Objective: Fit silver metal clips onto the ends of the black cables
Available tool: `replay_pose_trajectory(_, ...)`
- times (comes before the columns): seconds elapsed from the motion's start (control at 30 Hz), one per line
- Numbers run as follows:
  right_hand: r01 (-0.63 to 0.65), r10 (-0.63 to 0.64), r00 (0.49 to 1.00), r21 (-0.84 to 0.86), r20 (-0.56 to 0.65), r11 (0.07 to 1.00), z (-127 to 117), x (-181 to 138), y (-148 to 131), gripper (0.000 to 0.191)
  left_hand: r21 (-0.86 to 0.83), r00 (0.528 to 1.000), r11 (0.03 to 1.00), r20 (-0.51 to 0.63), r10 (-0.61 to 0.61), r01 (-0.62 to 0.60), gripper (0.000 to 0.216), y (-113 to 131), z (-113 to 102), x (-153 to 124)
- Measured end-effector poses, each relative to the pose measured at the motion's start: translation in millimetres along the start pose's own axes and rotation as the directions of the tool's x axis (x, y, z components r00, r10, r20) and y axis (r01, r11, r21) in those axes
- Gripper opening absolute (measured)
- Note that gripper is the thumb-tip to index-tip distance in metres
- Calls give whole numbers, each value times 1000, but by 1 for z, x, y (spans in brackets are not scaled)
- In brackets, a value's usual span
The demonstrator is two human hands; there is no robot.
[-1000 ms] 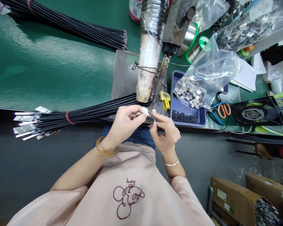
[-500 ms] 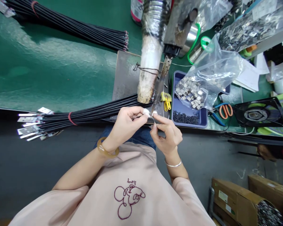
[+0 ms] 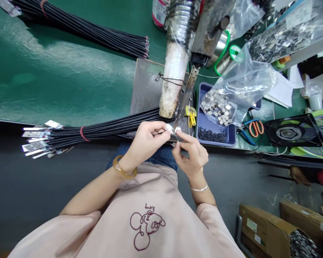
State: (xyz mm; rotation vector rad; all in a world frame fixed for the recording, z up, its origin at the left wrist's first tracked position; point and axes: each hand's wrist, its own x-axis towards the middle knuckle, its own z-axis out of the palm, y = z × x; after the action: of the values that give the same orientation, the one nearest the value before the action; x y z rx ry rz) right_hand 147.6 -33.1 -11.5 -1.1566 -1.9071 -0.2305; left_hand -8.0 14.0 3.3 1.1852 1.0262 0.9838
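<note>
My left hand is closed in a pinch on a black cable, a short piece of which shows between its fingers; the cable's end is too small to make out. White wrapping covers a fingertip. My right hand pinches a thin solder wire between thumb and fingers, with white wrapping at the index tip. The tip of a fixed soldering iron points down between both hands' fingertips. A small metal piece shows just under the right fingers. Left of the hands lies a bundle of black cables with a red band.
A white-wrapped duct hangs beside the iron above a grey board. Right of it are a yellow clip and a blue tray with bagged metal connectors. Pliers, a fan and another cable bundle lie farther out.
The view has shifted slightly, so the bench items appear a little displaced. Both hands keep their pinches at the iron's tip, with hardly any movement.
</note>
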Motion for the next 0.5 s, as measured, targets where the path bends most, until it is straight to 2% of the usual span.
replay_pose_trajectory(0.13,2,-2,1000,-4,-7,1000,-2,1,-1,21,9,1000,1000,18,15,-15,16,-2,-1,0)
replay_pose_trajectory(0.2,-42,42,999,6,-20,999,-4,4,-2,20,28,999,999,36,17,-18,17,-2,-2,-1)
replay_pose_trajectory(0.3,-243,241,970,129,30,961,-7,9,-3,14,57,998,998,55,31,-34,16,-2,-2,-2)
replay_pose_trajectory(0.37,-404,381,914,242,136,882,-8,11,-3,9,62,999,997,38,40,-42,15,-1,-2,-3)
replay_pose_trajectory(0.43,-490,443,870,301,214,818,-9,13,-2,8,61,999,997,4,42,-42,15,0,-1,-4)
replay_pose_trajectory(0.5,-495,442,868,307,228,813,-10,14,-2,9,54,999,998,-26,43,-42,14,1,-1,-4)
